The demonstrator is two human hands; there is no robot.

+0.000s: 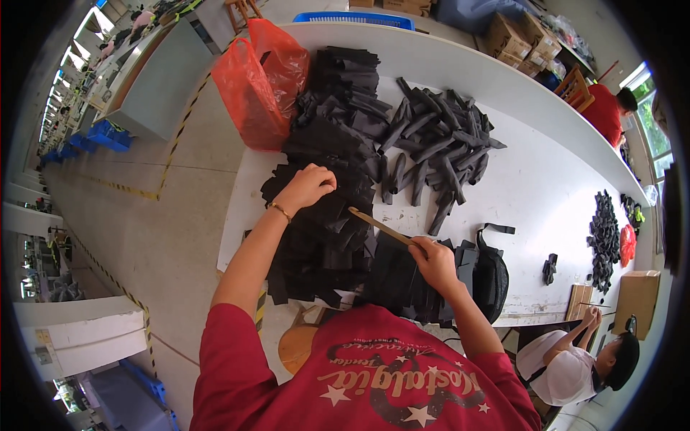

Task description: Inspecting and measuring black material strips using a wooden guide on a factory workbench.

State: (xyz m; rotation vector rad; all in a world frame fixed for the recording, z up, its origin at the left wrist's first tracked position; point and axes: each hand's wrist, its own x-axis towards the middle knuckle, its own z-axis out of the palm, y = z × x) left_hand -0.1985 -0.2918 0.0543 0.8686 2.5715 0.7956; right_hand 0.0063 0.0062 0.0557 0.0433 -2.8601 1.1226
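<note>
My right hand (433, 260) is closed round one end of a thin, flat wooden stick (382, 227), which slants up and left over the black fabric. Above a heap of flat black fabric pieces (316, 248), my left hand (309, 185) has its fingers curled in; whatever they hold, if anything, is hidden. Beyond both hands lies a loose pile of rolled black fabric tubes (438, 136). A stack of black pieces (392, 276) lies under my right wrist, and beside it is a black mesh bag with a strap (491, 280).
A red plastic bag (262, 90) stands at the white table's (535, 194) far left. A raised board (496, 86) runs along the far edge. At the right, a co-worker in white (560, 366) sits near a cardboard box (637, 305) and a black pile (604, 241). A round wooden stool (296, 348) is by me.
</note>
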